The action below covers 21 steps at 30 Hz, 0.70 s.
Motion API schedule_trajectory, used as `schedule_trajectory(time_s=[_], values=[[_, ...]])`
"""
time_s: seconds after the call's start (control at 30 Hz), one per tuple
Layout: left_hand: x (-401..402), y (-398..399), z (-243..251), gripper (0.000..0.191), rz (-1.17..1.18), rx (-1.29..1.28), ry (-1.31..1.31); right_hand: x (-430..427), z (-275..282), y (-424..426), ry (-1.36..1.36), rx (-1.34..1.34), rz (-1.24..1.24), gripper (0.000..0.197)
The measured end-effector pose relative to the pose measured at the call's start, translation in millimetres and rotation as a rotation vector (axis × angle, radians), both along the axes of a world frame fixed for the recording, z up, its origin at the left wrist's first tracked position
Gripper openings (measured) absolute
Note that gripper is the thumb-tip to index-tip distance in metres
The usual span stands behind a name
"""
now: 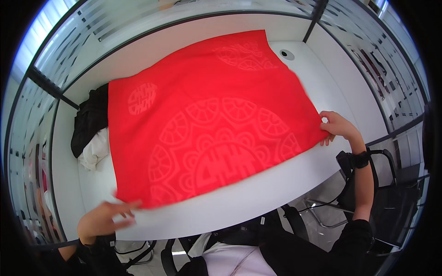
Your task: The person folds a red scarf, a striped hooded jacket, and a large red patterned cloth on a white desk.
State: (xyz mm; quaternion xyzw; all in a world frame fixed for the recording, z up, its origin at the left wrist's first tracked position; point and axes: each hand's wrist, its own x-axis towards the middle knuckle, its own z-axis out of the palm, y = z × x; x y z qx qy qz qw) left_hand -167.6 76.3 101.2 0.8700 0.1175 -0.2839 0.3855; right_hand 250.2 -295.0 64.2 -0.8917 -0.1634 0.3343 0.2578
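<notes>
A large red cloth (221, 86), perhaps a towel or blanket, lies spread over a white desk (207, 220). Raised round medallions pattern its surface, the biggest one at the near edge. At the cloth's right near corner, my right hand (334, 125) pinches the edge between thumb and fingers. My left hand (105, 219) is blurred and sits at the left near corner, fingertips over or against the edge. Its thumb is apart from the fingers, and no cloth shows between them.
A bundle of black fabric (93, 117) and some white fabric (95, 148) lie left of the cloth. White partitions (221, 29) with glass above surround the desk. A cable grommet (287, 54) is at the back right. Black chairs (390, 193) stand beyond the desk's near edge.
</notes>
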Motion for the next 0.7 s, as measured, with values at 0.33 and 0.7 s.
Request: schedule_trajectory(time_s=[0.33,0.7], values=[[79,52,-26,0.044,0.341,0.491,-0.517,-25,15,92,-0.911,-0.125,0.412,0.025],[124,94,-95,0.046,0.461,0.908,-0.483,-93,-53,183,-1.186,-0.408,0.695,0.046]])
